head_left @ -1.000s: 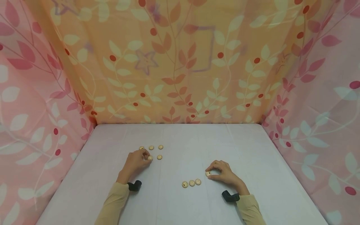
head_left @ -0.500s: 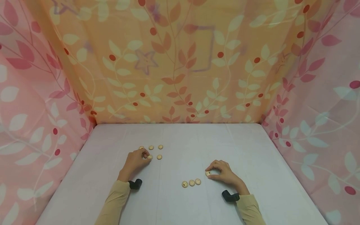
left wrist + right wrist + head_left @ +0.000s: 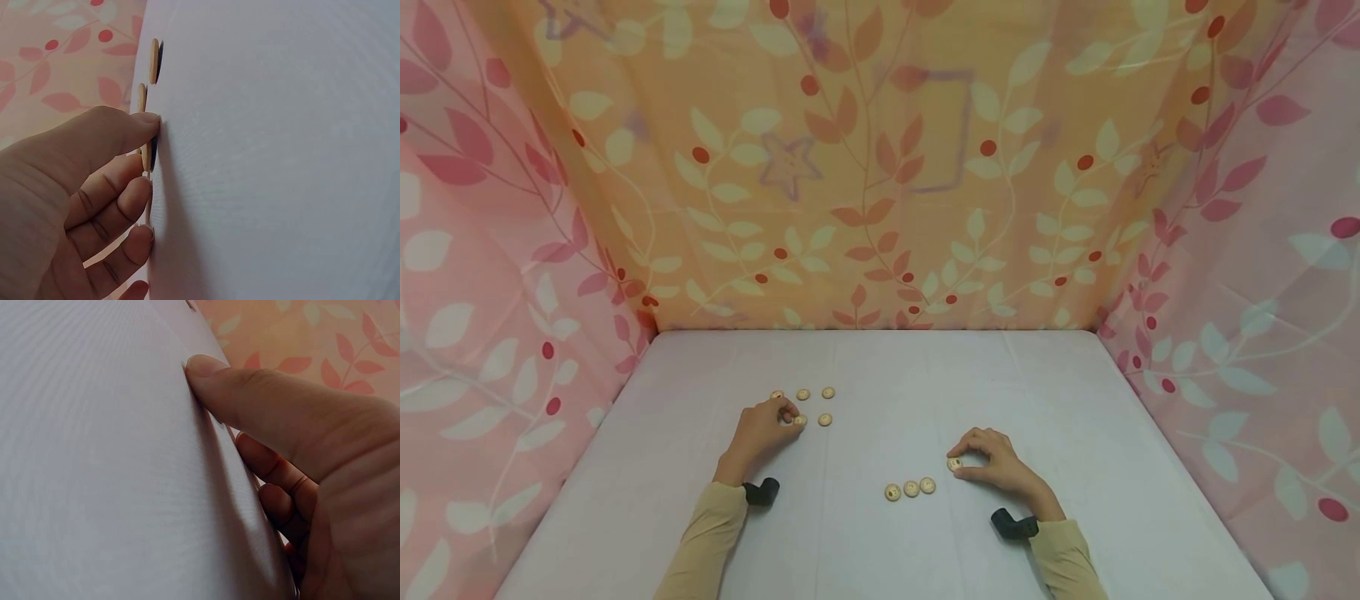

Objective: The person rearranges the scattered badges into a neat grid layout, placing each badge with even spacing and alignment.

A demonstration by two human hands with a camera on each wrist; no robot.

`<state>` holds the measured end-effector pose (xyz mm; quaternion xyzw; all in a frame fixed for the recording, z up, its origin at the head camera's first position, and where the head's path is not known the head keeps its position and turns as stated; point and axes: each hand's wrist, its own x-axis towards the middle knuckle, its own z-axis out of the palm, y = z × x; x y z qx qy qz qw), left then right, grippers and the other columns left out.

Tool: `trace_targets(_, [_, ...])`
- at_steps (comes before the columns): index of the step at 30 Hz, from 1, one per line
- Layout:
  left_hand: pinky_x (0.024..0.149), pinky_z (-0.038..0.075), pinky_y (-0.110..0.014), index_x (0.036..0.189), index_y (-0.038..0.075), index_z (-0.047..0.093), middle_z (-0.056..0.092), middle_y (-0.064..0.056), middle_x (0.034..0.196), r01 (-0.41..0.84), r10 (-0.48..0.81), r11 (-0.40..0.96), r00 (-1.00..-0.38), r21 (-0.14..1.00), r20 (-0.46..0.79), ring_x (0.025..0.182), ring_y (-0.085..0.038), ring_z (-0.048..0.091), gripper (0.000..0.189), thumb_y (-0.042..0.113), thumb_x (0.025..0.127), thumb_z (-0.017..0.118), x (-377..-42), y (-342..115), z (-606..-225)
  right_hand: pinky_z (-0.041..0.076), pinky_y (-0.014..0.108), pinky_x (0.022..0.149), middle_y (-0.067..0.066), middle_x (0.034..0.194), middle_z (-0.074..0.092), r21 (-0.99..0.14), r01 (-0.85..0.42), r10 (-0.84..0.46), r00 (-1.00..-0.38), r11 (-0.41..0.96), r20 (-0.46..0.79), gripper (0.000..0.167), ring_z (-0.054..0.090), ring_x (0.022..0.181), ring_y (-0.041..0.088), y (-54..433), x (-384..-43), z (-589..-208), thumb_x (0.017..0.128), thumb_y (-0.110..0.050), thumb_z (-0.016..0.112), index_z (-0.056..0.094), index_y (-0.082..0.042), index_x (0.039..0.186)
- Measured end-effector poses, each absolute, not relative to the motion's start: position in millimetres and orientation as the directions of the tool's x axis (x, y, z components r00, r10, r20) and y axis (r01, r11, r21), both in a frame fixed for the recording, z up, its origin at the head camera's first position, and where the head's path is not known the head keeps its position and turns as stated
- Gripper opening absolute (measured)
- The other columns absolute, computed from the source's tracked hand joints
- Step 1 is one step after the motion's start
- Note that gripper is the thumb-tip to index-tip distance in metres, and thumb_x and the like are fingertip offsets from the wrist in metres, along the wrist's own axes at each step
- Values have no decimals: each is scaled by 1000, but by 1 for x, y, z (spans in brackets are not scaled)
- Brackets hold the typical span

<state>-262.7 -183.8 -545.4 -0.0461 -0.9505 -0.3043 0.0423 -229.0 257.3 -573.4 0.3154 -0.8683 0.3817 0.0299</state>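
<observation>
Probably light and stiff, hardly fragile, perhaps slick | my left hand point(image 3: 763, 432) narrowly pinches the left disc point(image 3: 801, 421), toward the left edge of the table point(image 3: 850, 542) | my right hand point(image 3: 1000, 463) pinches the right disc point(image 3: 955, 463), toward the right edge | I'd grip each across its rim

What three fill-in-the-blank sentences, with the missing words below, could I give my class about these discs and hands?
1. The right hand pinches one disc; the row beside it, not counting that one, has ____ discs.
2. Including the one it pinches, ____ discs are visible around the left hand.
3. The device on the left wrist is coloured ____.

Missing words: three; five; black.
</observation>
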Motion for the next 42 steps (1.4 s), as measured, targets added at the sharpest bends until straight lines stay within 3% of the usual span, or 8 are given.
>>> trace_targets(7, [65,31,-31,85,19,64,57,8,76,99,47,808,-993,580,104,64,-12,45,22,35,74,75,-262,-183,-548,18,50,90,-11,95,61,-683,-545,-517,-810,487,277,25,51,94,13,257,-229,-574,74,-31,76,67,-27,97])
trace_targets(18, [67,33,-32,88,18,64,58,6,77,133,60,814,-988,565,146,65,-11,45,23,31,74,75,-260,-182,-551,18,41,89,-14,95,59,-655,-556,-515,-808,511,285,26,48,93,5,257,-229,-573,73,-33,77,67,-28,97])
trace_targets(42, [63,33,-30,91,17,64,59,4,78,152,71,828,-983,540,168,65,-12,45,21,29,76,74,-255,-181,-550,18,44,90,-14,96,60,-657,-558,-520,-806,507,283,26,50,95,6,258,-229,-574,74,-33,76,67,-27,97])
